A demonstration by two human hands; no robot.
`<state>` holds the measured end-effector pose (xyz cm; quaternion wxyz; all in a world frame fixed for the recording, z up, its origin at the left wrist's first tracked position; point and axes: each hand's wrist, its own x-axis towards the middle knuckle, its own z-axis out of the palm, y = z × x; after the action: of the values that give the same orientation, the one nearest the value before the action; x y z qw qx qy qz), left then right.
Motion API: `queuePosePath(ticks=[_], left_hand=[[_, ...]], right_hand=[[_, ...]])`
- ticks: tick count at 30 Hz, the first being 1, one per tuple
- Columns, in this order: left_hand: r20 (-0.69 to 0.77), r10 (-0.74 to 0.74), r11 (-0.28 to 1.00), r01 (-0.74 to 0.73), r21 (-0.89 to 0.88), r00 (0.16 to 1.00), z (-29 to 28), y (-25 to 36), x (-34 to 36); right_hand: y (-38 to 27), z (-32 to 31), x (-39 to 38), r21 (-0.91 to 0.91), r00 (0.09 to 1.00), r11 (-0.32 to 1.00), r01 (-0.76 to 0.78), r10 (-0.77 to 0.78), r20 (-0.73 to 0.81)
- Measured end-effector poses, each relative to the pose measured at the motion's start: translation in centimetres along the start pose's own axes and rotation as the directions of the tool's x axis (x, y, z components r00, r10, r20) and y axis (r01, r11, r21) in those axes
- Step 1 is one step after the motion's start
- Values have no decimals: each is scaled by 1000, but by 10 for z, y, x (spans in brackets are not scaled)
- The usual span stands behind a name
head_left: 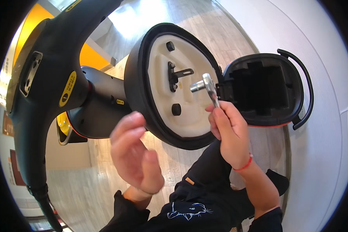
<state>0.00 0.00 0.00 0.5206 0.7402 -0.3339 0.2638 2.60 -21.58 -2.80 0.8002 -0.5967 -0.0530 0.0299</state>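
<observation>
In my right hand (pixel 231 129) is a silver socket wrench (pixel 208 86), gripped by its handle. Its head and socket point left, in front of the scooter seat's underside. My left hand (pixel 133 156) is raised below and left of the seat, fingers slightly curled and apart, holding nothing. The black seat (pixel 137 77) is tipped up on its hinge, showing a cream-coloured base (pixel 189 120). A black metal latch bracket (pixel 173 77) with a slotted loop is bolted to that base. Black rubber pads (pixel 176 109) sit above and below it.
Right of the seat, the open storage compartment (pixel 259 89) shows a dark hollow, with a curved black grab rail (pixel 307 85) beyond it. The scooter's front body and handlebar (pixel 46 77) fill the left side. A white wall (pixel 321 154) stands at the right, above wooden flooring (pixel 158 154).
</observation>
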Motion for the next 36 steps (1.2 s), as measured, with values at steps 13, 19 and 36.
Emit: queuePosePath(ticks=[13, 19, 36], left_hand=[[-323, -87, 968, 156, 194, 942, 25, -48, 39], [-337, -124, 955, 205, 215, 933, 22, -49, 35], [-368, -194, 953, 263, 149, 910, 26, -46, 34]], right_hand=[[53, 13, 33, -127, 982, 973, 191, -188, 35], [57, -5, 51, -313, 951, 904, 290, -235, 201], [28, 27, 25, -526, 957, 813, 252, -289, 11]])
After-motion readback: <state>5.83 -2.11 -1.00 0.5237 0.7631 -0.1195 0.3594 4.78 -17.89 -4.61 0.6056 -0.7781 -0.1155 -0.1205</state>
